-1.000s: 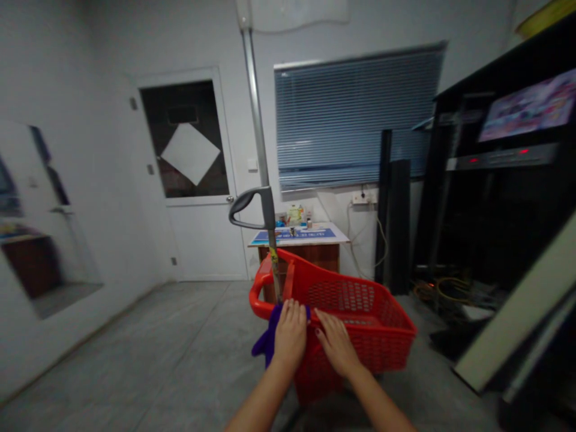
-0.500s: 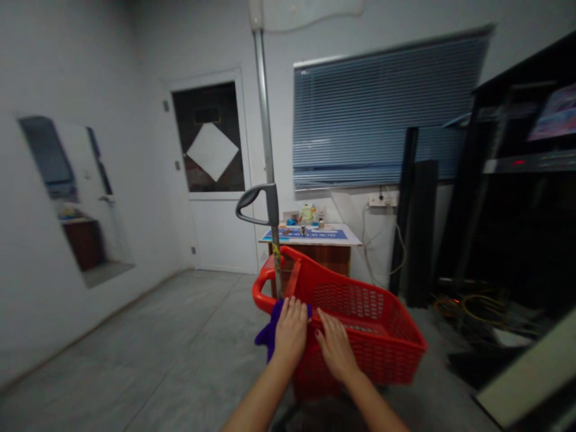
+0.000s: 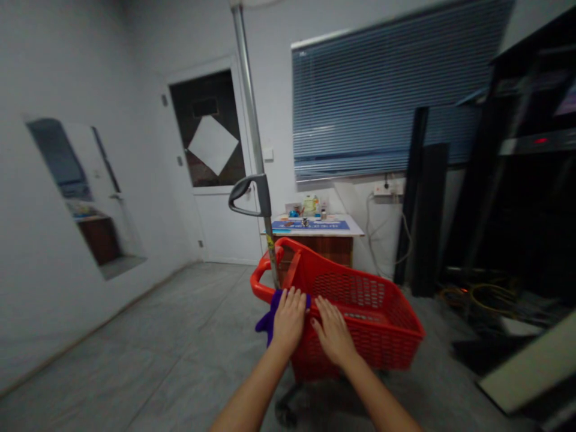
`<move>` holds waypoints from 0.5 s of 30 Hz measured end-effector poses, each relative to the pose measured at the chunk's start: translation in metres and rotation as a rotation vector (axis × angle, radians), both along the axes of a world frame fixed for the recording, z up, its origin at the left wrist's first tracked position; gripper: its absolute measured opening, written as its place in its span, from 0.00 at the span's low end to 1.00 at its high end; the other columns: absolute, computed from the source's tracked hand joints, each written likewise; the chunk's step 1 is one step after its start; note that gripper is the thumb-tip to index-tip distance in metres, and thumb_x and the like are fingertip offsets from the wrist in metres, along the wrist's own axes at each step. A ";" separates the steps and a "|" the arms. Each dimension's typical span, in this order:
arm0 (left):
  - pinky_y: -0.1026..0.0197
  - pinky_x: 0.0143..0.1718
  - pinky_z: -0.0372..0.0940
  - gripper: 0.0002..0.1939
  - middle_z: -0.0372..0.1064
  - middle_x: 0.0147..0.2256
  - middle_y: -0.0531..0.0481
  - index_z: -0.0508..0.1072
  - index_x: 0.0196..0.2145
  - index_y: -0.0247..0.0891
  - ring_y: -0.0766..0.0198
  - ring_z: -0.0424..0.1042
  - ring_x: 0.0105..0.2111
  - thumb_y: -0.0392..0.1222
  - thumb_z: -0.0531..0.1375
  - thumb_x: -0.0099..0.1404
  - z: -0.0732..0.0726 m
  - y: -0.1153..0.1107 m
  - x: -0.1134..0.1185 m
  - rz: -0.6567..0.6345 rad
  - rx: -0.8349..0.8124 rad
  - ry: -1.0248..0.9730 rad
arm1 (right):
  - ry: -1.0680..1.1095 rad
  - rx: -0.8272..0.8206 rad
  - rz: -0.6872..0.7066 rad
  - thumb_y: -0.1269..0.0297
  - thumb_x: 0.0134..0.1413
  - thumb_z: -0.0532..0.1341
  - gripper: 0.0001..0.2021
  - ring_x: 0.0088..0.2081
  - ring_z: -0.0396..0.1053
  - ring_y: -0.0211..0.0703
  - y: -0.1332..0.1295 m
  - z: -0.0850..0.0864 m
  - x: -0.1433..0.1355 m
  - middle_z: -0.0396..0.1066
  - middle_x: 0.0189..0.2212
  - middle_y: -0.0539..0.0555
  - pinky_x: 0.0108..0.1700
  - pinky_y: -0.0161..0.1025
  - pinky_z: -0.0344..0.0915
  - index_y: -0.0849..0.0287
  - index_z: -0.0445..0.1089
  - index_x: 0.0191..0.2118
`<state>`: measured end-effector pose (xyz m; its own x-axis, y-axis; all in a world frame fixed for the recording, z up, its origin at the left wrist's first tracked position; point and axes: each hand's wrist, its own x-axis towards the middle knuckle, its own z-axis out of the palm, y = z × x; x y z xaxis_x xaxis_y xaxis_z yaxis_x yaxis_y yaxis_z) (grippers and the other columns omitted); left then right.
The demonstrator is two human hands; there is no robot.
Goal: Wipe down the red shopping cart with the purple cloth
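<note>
A red plastic shopping cart with perforated basket walls stands in front of me, its looped handle toward the left. My left hand presses a purple cloth onto the near rim beside the handle, fingers bent over it. Part of the cloth sticks out to the left of that hand. Close by on the right, my right hand rests on the same rim with its fingers stretched out, and nothing shows in it. The undersides of both hands are hidden.
A metal pole with a grey handle rises by the cart's handle. Behind it stands a small table with a printed top and several small items. Cables and dark equipment lie to the right. A caster shows below the cart.
My view has tilted and shifted slightly, so the pole leans more and the cart sits a bit higher. Both hands remain at nearly the same places on the rim.
</note>
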<state>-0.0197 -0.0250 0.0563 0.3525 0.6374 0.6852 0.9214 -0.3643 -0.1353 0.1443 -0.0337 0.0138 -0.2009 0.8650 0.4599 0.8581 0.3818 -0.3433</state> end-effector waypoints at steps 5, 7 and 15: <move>0.46 0.63 0.52 0.18 0.68 0.56 0.44 0.68 0.56 0.39 0.55 0.62 0.60 0.40 0.51 0.71 0.008 0.004 -0.009 -0.061 -0.028 0.046 | -0.021 -0.002 -0.050 0.55 0.66 0.45 0.27 0.66 0.48 0.46 -0.003 0.001 0.010 0.51 0.66 0.53 0.67 0.51 0.44 0.56 0.50 0.67; 0.44 0.63 0.51 0.17 0.68 0.56 0.43 0.69 0.55 0.39 0.53 0.62 0.60 0.41 0.51 0.71 0.012 0.003 -0.011 -0.021 -0.028 0.021 | -0.025 -0.003 -0.038 0.56 0.66 0.45 0.26 0.65 0.50 0.45 -0.003 -0.001 0.010 0.53 0.65 0.53 0.66 0.50 0.46 0.55 0.50 0.67; 0.43 0.62 0.53 0.17 0.71 0.53 0.44 0.70 0.54 0.37 0.52 0.64 0.58 0.39 0.51 0.70 -0.001 0.005 0.007 -0.017 -0.038 -0.024 | -0.005 0.060 -0.061 0.58 0.66 0.46 0.25 0.64 0.53 0.46 0.003 -0.009 -0.002 0.56 0.64 0.54 0.65 0.50 0.48 0.54 0.52 0.66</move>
